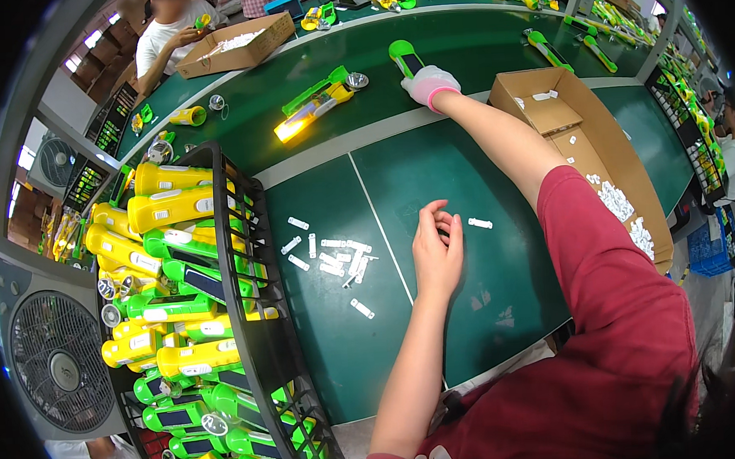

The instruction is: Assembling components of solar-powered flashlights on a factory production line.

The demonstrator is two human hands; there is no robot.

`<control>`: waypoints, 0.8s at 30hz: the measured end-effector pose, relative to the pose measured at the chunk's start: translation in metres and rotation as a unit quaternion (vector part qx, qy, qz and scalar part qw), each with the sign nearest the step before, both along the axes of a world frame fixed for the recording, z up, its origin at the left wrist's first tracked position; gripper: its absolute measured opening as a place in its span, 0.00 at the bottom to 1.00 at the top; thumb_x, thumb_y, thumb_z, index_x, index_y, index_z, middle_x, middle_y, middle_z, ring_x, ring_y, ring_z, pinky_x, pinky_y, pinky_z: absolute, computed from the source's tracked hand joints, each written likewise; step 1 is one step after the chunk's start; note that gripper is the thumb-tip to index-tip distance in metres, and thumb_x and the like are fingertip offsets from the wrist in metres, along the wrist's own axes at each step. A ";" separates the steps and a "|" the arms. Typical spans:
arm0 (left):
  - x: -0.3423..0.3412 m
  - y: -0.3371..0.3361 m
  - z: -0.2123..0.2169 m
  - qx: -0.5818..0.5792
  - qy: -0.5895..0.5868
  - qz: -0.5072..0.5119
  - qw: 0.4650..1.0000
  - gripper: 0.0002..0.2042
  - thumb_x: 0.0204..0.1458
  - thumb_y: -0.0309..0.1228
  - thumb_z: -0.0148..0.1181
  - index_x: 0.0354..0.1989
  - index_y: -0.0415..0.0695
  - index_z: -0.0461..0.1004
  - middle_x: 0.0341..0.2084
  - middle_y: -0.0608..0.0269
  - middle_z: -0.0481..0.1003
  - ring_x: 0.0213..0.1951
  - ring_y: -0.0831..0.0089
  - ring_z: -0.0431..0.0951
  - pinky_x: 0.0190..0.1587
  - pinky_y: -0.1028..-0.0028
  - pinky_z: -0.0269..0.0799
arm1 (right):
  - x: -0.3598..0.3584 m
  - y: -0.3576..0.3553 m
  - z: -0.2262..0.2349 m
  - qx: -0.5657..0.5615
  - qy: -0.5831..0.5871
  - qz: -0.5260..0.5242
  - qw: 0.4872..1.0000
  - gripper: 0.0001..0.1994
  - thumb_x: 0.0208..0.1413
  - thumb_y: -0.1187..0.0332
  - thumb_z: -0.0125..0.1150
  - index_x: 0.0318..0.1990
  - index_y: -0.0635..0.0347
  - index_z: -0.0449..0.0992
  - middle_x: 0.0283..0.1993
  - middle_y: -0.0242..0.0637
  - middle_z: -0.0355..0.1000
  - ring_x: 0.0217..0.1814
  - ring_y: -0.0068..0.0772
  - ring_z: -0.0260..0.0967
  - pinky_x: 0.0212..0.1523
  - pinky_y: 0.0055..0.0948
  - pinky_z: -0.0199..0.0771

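At the far side, my right hand (431, 86), in a white and pink glove, has its fingers closed on the near end of a green flashlight (405, 55) with a dark solar panel, over the green belt. My bare left hand (437, 247) is above the near tabletop, fingers loosely bent and apart, with nothing visible in it. Just right of it lies a small white plastic piece (481, 223). Several similar white pieces (333, 258) are scattered to its left. A yellow-green flashlight (315, 107), glowing yellow at one end, lies on the belt left of my right hand.
A black crate (233, 228) piled with yellow and green flashlights stands at the left. On the right is a cardboard box (589, 147) with white pieces. Across the belt, a person (176, 36) handles a part beside another cardboard box (237, 47). A fan (65, 362) stands far left.
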State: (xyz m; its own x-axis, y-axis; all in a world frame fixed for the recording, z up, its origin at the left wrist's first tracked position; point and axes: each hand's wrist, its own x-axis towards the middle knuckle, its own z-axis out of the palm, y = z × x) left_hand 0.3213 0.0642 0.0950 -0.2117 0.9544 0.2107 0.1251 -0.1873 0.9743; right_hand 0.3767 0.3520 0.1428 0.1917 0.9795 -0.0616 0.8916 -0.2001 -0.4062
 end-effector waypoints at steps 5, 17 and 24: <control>-0.011 0.020 -0.011 -0.027 0.022 0.003 0.999 0.10 0.53 0.27 0.51 0.43 0.37 0.65 0.25 0.62 0.69 0.27 0.75 0.69 0.28 0.77 0.67 | -0.017 0.047 -0.025 -0.023 -0.133 0.024 0.991 0.21 0.47 0.50 0.53 0.40 0.56 0.76 0.42 0.38 0.74 0.46 0.35 0.72 0.43 0.30 0.72; -0.018 0.050 -0.030 -0.015 0.045 0.007 0.999 0.09 0.50 0.22 0.51 0.41 0.37 0.66 0.22 0.61 0.68 0.22 0.74 0.69 0.27 0.75 0.67 | -0.194 0.082 -0.045 0.068 -0.254 0.491 0.831 0.42 0.31 0.67 0.70 0.59 0.51 0.56 0.59 0.42 0.56 0.65 0.41 0.48 0.56 0.49 0.56; -0.017 0.050 -0.029 0.000 0.056 0.021 0.998 0.09 0.50 0.21 0.50 0.40 0.36 0.66 0.22 0.61 0.69 0.22 0.76 0.67 0.26 0.77 0.65 | -0.186 0.061 -0.006 0.074 -0.303 0.468 0.827 0.36 0.36 0.67 0.68 0.57 0.54 0.59 0.57 0.44 0.60 0.63 0.40 0.54 0.54 0.44 0.59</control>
